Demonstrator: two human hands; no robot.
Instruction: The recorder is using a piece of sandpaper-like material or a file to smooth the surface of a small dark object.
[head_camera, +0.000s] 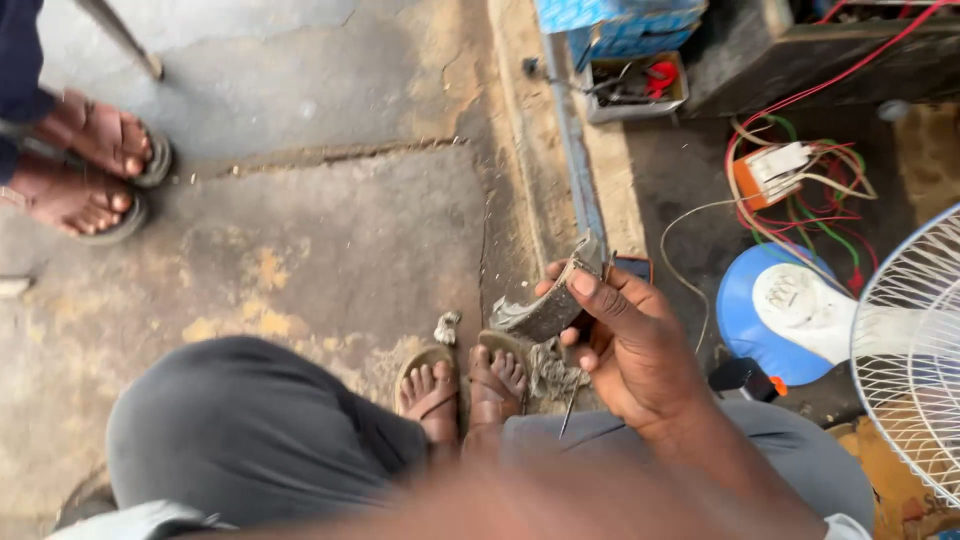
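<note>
Blurred across the bottom of the view, a forearm (560, 490) runs up to the one hand (628, 345) that shows; whether it is the left or the right cannot be told, and no second hand is in view. Its fingers are curled and its thumb pressed onto a curved, grimy grey piece (548, 305) like a worn brake shoe, held up in the air. A thin metal rod (570, 408) hangs down from under the palm.

Below the hand lie the person's grey-trousered knees (250, 430) and sandalled feet (462, 385) on cracked concrete (330, 230), with a dirty rag (548, 370) beside the toes.

To the right of the hand sit a blue and white fan base (790, 315) and a white wire fan guard (915, 350). Above and to the right, red, green and white wires (800, 200) tangle round an orange and white box (772, 170). Straight above, a small tray of tools (636, 86) rests by a blue carton (620, 22).

Far to the upper left, another person's feet in sandals (95, 165) stand well apart.
</note>
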